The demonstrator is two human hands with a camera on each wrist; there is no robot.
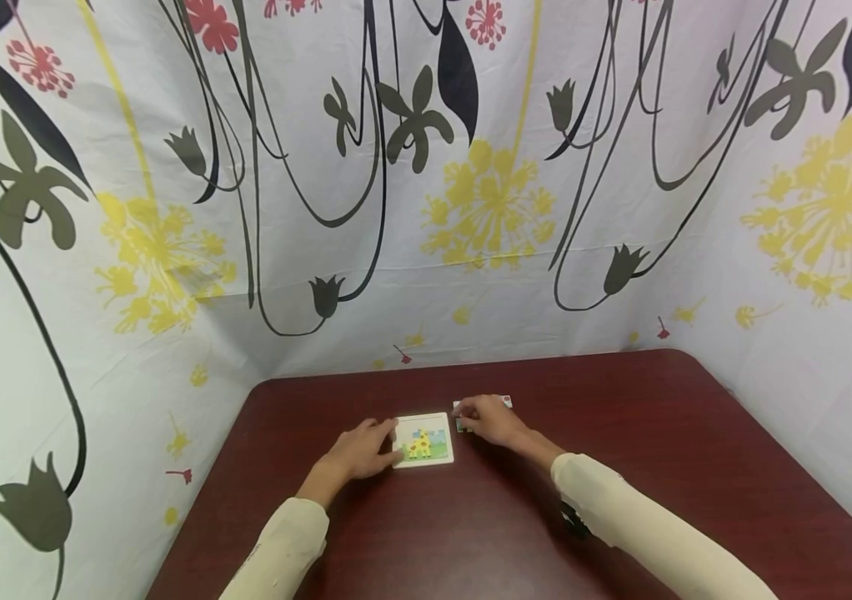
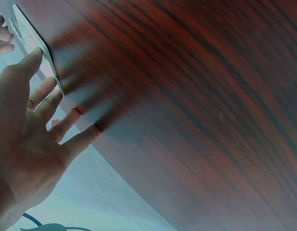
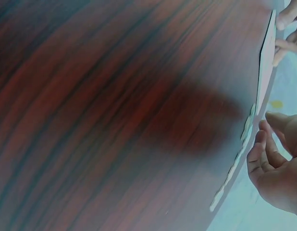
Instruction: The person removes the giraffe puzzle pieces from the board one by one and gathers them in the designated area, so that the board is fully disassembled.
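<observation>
A white-framed picture puzzle board (image 1: 451, 454) with a yellow giraffe lies flat on the table; the left part of its tray shows bare white. My left hand (image 1: 361, 451) is at the board's left side, fingers spread, with thumb and fingertips touching its edge. In the left wrist view the board (image 2: 35, 36) appears edge-on beside the thumb. Just right of the board, my right hand (image 1: 493, 422) is over loose puzzle pieces (image 1: 505, 402), its fingers bent and partly covering them. The right wrist view shows these pieces (image 3: 230, 175) in a row beneath loosely bent fingertips, with nothing visible between them.
The dark red wooden table (image 1: 471, 533) has rounded far corners. Floral-printed white cloth (image 1: 396, 250) hangs behind it and at both sides. A dark object (image 1: 573, 518) shows at the underside of the right sleeve.
</observation>
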